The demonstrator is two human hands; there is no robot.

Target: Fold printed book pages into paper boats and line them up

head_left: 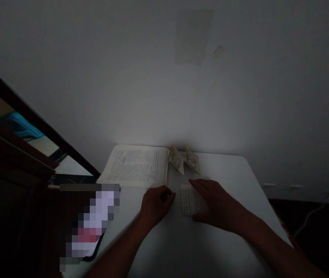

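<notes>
A small folded sheet of printed paper [191, 201] lies on the white table in front of me. My right hand [215, 204] grips it from the right, thumb at its near edge and fingertips at its far edge, covering its right side. To its left, my left hand [158, 202] is curled above the table with thumb and fingers drawn together; I see nothing in it, and a small gap parts it from the paper. Behind the hands stand two folded paper boats [176, 160], made from printed pages, side by side near the wall.
A stack of printed pages [138, 166] lies at the table's back left, beside the boats. At the left edge is a phone [95, 224] with a blurred-out screen. The white table [234, 173] meets a pale wall [124, 96]. A cable [309, 216] hangs at the right.
</notes>
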